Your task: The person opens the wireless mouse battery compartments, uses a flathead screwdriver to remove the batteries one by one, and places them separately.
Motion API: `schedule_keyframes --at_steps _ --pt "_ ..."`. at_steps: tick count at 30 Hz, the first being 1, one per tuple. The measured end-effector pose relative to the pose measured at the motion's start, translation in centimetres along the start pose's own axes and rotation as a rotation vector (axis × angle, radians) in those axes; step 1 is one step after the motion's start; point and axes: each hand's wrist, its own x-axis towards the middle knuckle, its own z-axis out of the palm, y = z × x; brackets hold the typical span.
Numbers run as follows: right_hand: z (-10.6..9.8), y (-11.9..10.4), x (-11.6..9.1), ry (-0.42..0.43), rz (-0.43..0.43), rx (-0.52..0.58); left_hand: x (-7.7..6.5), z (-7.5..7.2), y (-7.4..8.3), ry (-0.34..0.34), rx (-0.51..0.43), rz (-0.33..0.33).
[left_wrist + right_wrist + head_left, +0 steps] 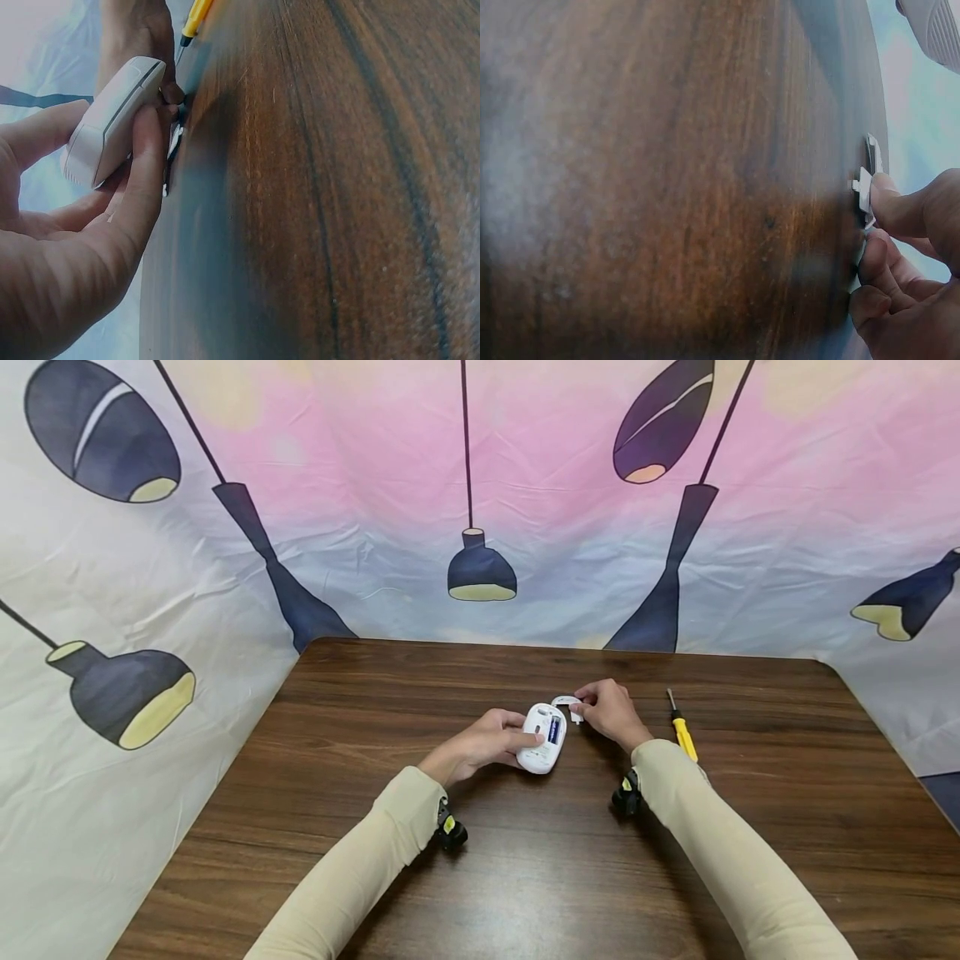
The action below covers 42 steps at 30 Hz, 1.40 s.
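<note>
From head height, the widest view faces forward and down over the table (pixel 525 877) to a patterned cloth (pixel 360 460) at top; the left wrist view, close and turned sideways, has the left hand (pixel 79 255) at left; the right wrist view, also sideways, has the right hand (pixel 922 307) at lower right; head and left wrist views share the white mouse (pixel 540 758) and yellow screwdriver (pixel 684 738).

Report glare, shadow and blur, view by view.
Head: soft glare on the wooden tabletop, dark shadow along the inner side of the right sleeve; left wrist: backdrop washed out at upper left, beyond the computer mouse; right wrist: wood grain blurred, pale haze at left.
</note>
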Motion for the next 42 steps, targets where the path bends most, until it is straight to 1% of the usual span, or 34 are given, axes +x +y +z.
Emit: schedule_keyframes --at_steps 3,6,11,16,21,27,33,38,42 --pt "0.1 0.1 0.1 -0.014 0.024 -0.002 0.0 0.0 0.0 -0.003 -0.004 0.002" --pt "-0.1 0.1 0.2 -0.011 0.029 -0.011 0.0 0.0 -0.1 0.004 -0.009 0.004" --pt "-0.8 -0.1 0.0 0.008 0.039 -0.001 0.1 -0.1 -0.3 0.028 -0.034 -0.005" --pt "-2.0 -0.4 -0.4 0.021 0.032 -0.001 0.1 -0.1 -0.4 0.046 -0.047 -0.003" --pt "-3.2 -0.7 -0.7 0.030 0.010 -0.006 0.1 -0.1 -0.4 0.044 -0.070 -0.001" --pt "-4.9 -1.3 -1.3 0.049 -0.015 -0.042 0.0 -0.1 -0.4 0.041 -0.103 0.006" --pt "-6.6 -1.2 -2.2 0.031 -0.018 -0.073 0.0 -0.1 -0.6 0.058 -0.110 0.012" --pt "-7.9 -0.6 -3.1 0.033 0.000 -0.116 0.0 -0.2 -0.6 0.060 -0.110 0.011" --pt "-8.8 0.2 -3.8 0.022 0.038 -0.137 0.1 -0.3 -0.7 0.058 -0.115 0.001"
